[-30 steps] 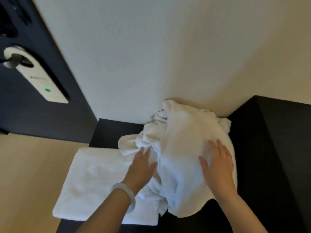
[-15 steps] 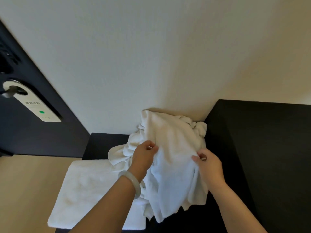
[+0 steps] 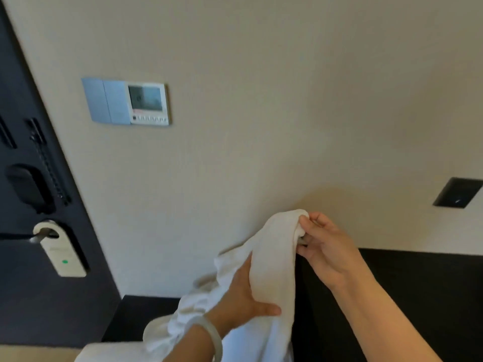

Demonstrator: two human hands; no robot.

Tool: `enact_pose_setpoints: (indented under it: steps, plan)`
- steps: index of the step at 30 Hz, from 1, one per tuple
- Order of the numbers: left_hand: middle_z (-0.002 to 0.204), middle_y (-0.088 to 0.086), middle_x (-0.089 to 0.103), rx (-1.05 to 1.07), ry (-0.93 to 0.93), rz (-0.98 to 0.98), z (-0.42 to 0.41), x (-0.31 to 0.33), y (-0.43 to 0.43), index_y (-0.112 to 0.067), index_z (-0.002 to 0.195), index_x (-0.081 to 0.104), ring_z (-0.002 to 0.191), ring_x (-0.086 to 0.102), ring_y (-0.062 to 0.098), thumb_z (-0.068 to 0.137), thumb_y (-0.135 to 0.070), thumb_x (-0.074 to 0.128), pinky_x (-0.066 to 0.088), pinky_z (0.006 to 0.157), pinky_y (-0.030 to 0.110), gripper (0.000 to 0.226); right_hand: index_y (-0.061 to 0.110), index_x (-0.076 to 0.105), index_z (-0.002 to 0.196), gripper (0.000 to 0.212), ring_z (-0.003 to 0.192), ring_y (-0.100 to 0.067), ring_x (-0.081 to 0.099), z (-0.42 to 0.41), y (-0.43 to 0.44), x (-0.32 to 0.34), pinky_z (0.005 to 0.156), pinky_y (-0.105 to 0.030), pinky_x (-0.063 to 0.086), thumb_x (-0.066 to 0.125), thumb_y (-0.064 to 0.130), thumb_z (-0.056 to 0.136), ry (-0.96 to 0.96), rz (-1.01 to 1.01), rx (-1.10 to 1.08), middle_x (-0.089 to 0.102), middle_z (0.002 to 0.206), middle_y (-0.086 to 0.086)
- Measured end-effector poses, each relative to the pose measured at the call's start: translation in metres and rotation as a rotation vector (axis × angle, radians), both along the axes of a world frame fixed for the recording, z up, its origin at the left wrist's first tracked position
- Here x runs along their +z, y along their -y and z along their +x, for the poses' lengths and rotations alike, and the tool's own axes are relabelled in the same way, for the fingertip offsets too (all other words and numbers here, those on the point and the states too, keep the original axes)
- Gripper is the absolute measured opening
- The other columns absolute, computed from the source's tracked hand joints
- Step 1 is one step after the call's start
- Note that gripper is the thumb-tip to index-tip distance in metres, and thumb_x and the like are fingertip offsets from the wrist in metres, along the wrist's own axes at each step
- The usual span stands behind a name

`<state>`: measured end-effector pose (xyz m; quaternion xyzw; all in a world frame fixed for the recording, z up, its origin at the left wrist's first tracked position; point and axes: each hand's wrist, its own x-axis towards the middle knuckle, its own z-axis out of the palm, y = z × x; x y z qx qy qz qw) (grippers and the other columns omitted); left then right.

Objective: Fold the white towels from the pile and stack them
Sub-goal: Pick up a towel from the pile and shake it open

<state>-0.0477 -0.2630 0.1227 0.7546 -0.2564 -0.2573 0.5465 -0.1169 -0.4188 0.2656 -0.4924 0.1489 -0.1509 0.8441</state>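
2 hands (image 3: 241,296) (image 3: 324,244), 1 lifted towel (image 3: 271,257), 1 bracelet (image 3: 217,340), 1 wall panel (image 3: 125,104)

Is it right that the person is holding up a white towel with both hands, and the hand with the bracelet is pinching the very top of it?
Not quite. The right hand, which has no bracelet, pinches the top of the white towel. The left hand, wearing the bracelet, grips it lower down. Both hands do hold it up, as the head view shows.

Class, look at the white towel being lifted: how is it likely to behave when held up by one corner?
The white towel is probably floppy: it hangs in folds below the right hand pinching its top. It looks light, since a fingertip pinch lifts it. The left hand steadies its drape, so it likely swings.
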Motion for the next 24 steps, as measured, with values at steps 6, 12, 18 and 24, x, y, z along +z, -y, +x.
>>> enact_pose_setpoints:
  steps: [6, 12, 18, 24]
  plan:
    - [0.152, -0.009, 0.027, 0.215, 0.162, 0.017, 0.013, 0.01, 0.03, -0.028, 0.151, 0.02, 0.142, 0.027, 0.016, 0.066, -0.042, 0.087, 0.032, 0.113, 0.042, 0.109, -0.006, 0.06, 0.112, 0.03, 0.094, -0.03, 0.064, 0.0, 0.002, 0.045, 0.095, -0.046, 0.048, 0.048, 0.019, 0.102, 0.02, 0.386, -0.11, 0.066, 0.103, -0.022]
    - [0.088, -0.013, 0.064, 0.231, 0.306, -0.075, 0.035, 0.071, 0.041, -0.039, 0.087, 0.048, 0.071, 0.059, -0.006, 0.087, -0.024, 0.069, 0.041, 0.055, 0.009, 0.026, 0.005, 0.06, 0.124, 0.037, 0.101, -0.032, 0.068, -0.021, 0.066, 0.057, 0.082, -0.049, 0.058, 0.067, 0.01, 0.088, -0.003, 0.465, -0.331, 0.067, 0.119, -0.018]
    - [0.078, -0.008, 0.065, 0.287, 0.495, -0.103, 0.02, 0.139, 0.092, -0.028, 0.087, 0.049, 0.072, 0.061, 0.003, 0.091, -0.018, 0.058, 0.043, 0.056, 0.02, 0.015, 0.014, 0.066, 0.111, 0.027, 0.071, -0.026, 0.074, -0.049, 0.142, 0.058, 0.061, -0.041, 0.059, 0.073, 0.021, 0.086, 0.007, 0.377, -0.455, 0.075, 0.083, -0.012]
    - [0.078, -0.009, 0.061, 0.318, 0.771, -0.19, -0.041, 0.258, 0.213, -0.025, 0.09, 0.051, 0.072, 0.056, 0.005, 0.076, -0.039, 0.045, 0.043, 0.059, 0.024, 0.021, 0.02, 0.069, 0.096, 0.019, 0.069, -0.019, 0.074, -0.086, 0.266, 0.076, 0.057, -0.033, 0.058, 0.076, 0.034, 0.086, 0.035, 0.108, -0.574, 0.077, 0.077, 0.0]
